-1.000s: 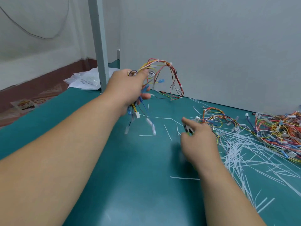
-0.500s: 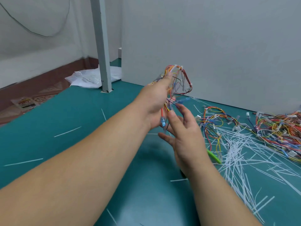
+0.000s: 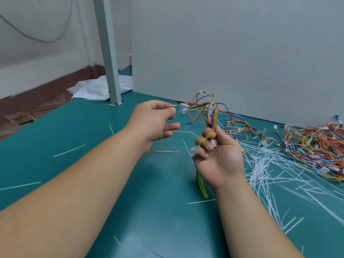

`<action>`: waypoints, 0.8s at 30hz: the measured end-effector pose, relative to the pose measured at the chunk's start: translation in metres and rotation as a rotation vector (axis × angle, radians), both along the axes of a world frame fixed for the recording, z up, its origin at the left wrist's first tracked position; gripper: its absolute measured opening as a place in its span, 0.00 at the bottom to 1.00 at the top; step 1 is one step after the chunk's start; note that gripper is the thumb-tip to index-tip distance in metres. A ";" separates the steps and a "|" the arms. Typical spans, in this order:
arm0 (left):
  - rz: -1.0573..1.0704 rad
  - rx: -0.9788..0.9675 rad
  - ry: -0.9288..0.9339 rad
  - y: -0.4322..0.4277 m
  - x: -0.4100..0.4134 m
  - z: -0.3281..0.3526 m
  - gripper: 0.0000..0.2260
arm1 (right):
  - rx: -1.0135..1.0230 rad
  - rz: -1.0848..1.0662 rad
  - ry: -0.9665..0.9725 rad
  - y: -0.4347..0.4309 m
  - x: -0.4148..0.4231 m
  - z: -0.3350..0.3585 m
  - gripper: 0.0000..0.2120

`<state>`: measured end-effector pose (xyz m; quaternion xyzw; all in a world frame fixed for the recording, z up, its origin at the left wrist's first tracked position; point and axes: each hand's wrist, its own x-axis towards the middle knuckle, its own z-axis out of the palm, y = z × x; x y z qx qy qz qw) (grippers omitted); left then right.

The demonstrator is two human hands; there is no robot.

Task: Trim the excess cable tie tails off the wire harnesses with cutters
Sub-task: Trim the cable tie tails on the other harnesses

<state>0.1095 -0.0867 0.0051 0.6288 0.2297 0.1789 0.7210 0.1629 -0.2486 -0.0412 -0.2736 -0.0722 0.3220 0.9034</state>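
Teal mat everywhere under the arms; so which hand's got the bundle of multicoloured wires with white connectors? (poster 1)

That's the right hand; palm turned up, fingers curled round the bundle's lower end, wire loops sticking up above it over the mat; green-handled cutters poke out below the heel of that hand, can't tell if it's gripping them or they're just lying there. (poster 2)

And the left hand? (poster 1)

Up just left of the bundle, fingers loosely curved; one fingertip sits right at a stray wire end, too blurry to tell if it's pinching; heap of coloured wire harnesses off right by the grey panel wall; scattered white cut tie tails between heap and right hand; grey post and white plastic bag back left. (poster 2)
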 end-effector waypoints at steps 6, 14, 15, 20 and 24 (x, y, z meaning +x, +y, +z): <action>-0.042 0.070 0.089 0.002 -0.003 -0.011 0.14 | 0.268 0.044 0.118 -0.006 0.005 -0.002 0.11; -0.106 0.177 0.036 -0.014 0.003 -0.005 0.18 | 0.396 0.157 0.231 -0.010 0.008 -0.008 0.28; -0.099 0.183 0.029 -0.015 0.004 -0.003 0.19 | 0.372 0.152 0.204 -0.010 0.008 -0.008 0.27; -0.128 0.030 0.135 -0.018 0.011 0.004 0.26 | 0.287 0.044 0.155 -0.008 0.007 -0.008 0.13; -0.337 -0.026 0.160 -0.020 0.014 0.006 0.30 | 0.217 0.048 0.148 -0.007 0.005 -0.009 0.10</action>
